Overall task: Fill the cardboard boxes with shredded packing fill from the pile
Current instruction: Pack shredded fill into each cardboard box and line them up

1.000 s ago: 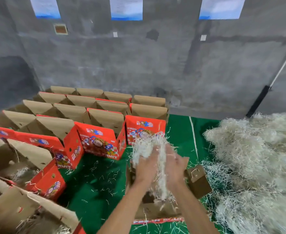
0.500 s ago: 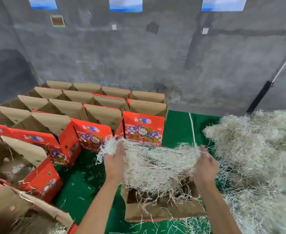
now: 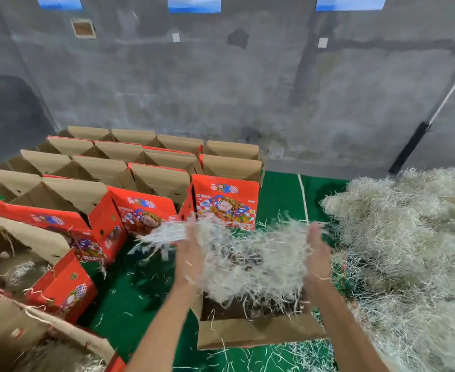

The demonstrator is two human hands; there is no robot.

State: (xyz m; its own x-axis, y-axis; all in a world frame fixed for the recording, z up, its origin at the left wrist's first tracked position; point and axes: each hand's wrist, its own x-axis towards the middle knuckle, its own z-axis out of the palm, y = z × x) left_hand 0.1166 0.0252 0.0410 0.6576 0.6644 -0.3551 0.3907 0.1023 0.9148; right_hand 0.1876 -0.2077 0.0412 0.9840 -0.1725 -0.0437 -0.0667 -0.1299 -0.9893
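Observation:
A wide clump of pale shredded fill [image 3: 250, 261] hangs between my two hands above an open cardboard box [image 3: 258, 331] on the green mat. My left hand [image 3: 191, 251] holds the clump's left end and my right hand [image 3: 317, 253] holds its right end, fingers stretched into the strands. Loose strands fly off to the left. The clump's underside reaches down into the box's opening. The big pile of fill [image 3: 409, 251] lies to the right of the box.
Rows of open red-and-brown boxes [image 3: 145, 189] stand at left and back, up to the grey wall [image 3: 248, 89]. Nearer left boxes [image 3: 19, 267] hold some fill. Stray shreds litter the green mat [image 3: 137, 294]. A dark pole [image 3: 409, 149] leans against the wall.
My hands went from close together, holding a tall bunch, to wide apart, stretching the fill into a broad clump over the box. The view has shifted closer and slightly down.

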